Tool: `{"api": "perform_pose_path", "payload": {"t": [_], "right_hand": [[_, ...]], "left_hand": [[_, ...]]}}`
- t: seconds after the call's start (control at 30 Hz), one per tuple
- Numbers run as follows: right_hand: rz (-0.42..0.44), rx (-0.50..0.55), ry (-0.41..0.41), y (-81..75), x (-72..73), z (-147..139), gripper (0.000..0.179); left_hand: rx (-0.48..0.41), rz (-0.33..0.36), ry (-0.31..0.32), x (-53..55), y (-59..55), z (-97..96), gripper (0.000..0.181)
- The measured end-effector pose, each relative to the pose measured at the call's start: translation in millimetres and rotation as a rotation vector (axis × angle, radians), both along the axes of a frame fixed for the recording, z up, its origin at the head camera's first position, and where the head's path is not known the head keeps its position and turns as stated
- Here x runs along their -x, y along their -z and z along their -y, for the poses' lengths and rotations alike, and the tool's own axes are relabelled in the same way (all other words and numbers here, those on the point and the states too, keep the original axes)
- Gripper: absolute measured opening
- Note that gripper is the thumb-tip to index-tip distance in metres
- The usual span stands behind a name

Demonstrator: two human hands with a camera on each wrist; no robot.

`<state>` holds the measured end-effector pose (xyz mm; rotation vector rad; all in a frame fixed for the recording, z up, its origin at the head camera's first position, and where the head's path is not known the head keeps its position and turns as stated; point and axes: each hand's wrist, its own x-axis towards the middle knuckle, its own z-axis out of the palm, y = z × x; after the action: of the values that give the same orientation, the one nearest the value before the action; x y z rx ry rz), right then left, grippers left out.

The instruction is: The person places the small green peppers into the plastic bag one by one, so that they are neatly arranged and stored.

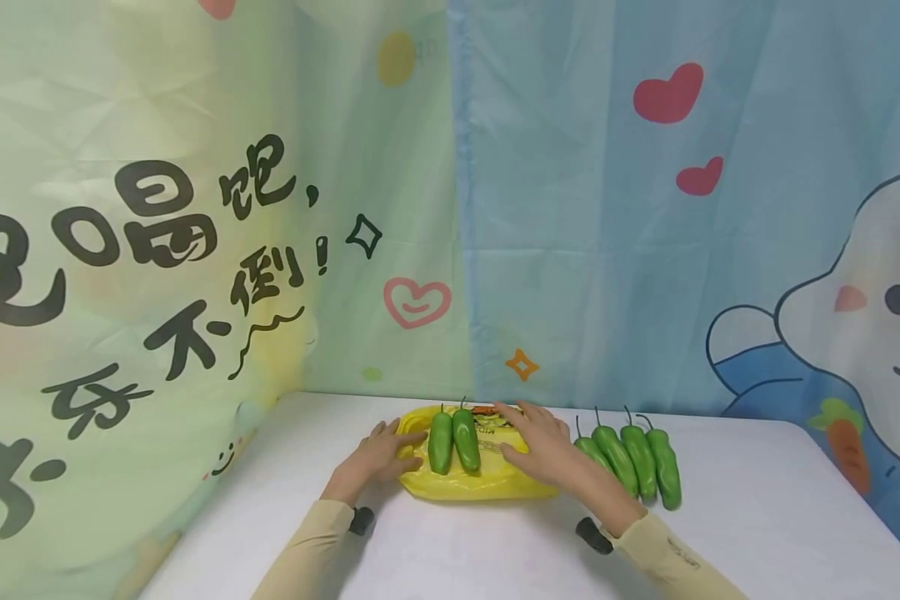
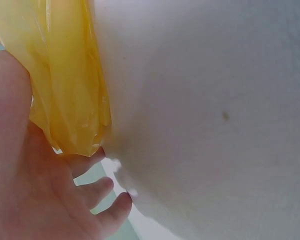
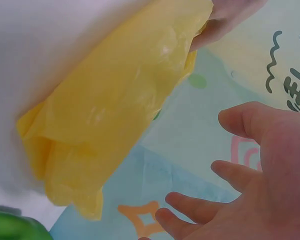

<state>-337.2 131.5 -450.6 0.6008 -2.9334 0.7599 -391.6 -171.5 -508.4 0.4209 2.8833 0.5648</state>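
Note:
A yellow plastic bag [image 1: 487,487] with printing on it lies on the table, two green chili peppers [image 1: 466,440] side by side on top. At the bag's left edge is my left hand [image 1: 378,452], its fingers spread and reaching over the side; in the left wrist view the hand [image 2: 52,195] touches the bag [image 2: 72,85] with loosely bent fingers. Over the bag's right end hovers my right hand [image 1: 546,446], holding nothing. The right wrist view has this hand [image 3: 260,175] with fingers spread, apart from the bag [image 3: 110,100].
Several more green chili peppers [image 1: 667,471] lie in a row on the white table [image 1: 750,483], right of the bag and partly behind my right forearm. A printed curtain [image 1: 555,208] hangs behind the table and along its left side.

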Motion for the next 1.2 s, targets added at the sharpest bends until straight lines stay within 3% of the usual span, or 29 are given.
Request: {"api": "perform_pose_path", "payload": {"t": [0.53, 1.2], "right_hand": [[-0.021, -0.042, 0.027, -0.1, -4.8, -21.6, 0.064], [-0.022, -0.069, 0.048, 3.6, -10.9, -57.3, 0.065]], "left_hand": [[-0.002, 0.003, -0.003, 0.6, 5.3, 0.9, 0.050], [-0.009, 0.010, -0.012, 0.4, 2.1, -0.1, 0.050]]}}
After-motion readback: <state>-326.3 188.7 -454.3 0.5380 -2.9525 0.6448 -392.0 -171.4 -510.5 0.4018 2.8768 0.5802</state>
